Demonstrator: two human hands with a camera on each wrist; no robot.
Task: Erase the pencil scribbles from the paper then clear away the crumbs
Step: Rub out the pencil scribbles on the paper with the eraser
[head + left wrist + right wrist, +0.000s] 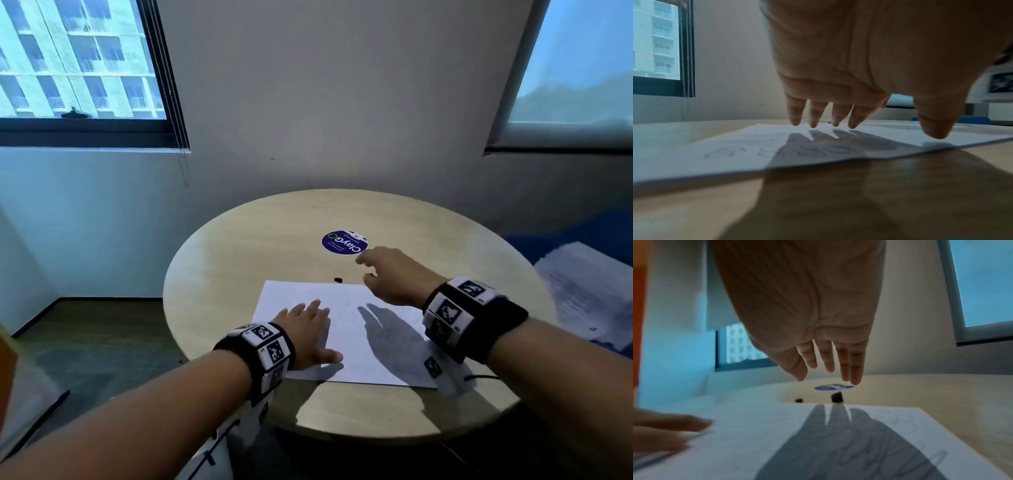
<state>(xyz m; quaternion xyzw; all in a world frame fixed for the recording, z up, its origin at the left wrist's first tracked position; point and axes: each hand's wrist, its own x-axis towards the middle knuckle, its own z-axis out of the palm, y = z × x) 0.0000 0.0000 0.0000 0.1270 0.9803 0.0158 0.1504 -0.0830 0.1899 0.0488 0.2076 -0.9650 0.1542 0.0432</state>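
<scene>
Right hand [394,274], grip empty with fingers extended, hovers near the small dark eraser [338,279] just beyond the paper [342,329], which the flat left hand [308,329] pins to the surface [239,240]; pencil scribbles [890,456] remain, so erasing appears unstarted.

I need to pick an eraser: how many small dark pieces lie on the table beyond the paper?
2. A smaller dark piece lies to the left, a larger dark piece right of it under the right hand; both sit past the paper's far edge.
</scene>
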